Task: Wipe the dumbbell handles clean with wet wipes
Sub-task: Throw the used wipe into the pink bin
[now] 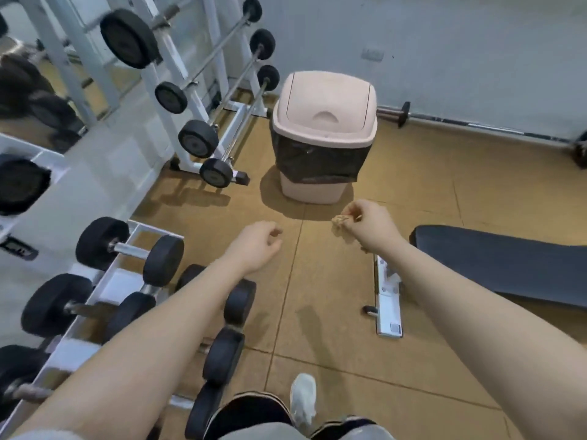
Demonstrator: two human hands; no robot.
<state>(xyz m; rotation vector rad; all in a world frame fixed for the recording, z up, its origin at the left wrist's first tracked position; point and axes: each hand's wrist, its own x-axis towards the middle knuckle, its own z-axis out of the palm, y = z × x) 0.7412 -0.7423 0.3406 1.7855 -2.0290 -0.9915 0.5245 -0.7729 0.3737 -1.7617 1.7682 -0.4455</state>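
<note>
My right hand (pixel 370 222) pinches a crumpled wet wipe (pixel 340 221) in its grip before the pink bin (pixel 324 122). My left hand (pixel 257 246) hangs loosely curled, empty, above the dumbbells (pixel 133 249) racked at my left. No writing is legible.

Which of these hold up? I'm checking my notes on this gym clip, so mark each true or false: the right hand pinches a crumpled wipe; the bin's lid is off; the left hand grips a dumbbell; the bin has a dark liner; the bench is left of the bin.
1. The right hand pinches a crumpled wipe. True.
2. The bin has its lid off. False: the swing lid sits on top, closed.
3. The left hand grips a dumbbell. False: it holds nothing, fingers loosely curled above the floor.
4. The bin has a dark liner. True.
5. The bench is left of the bin. False: it lies to the right, nearer the person.
</note>
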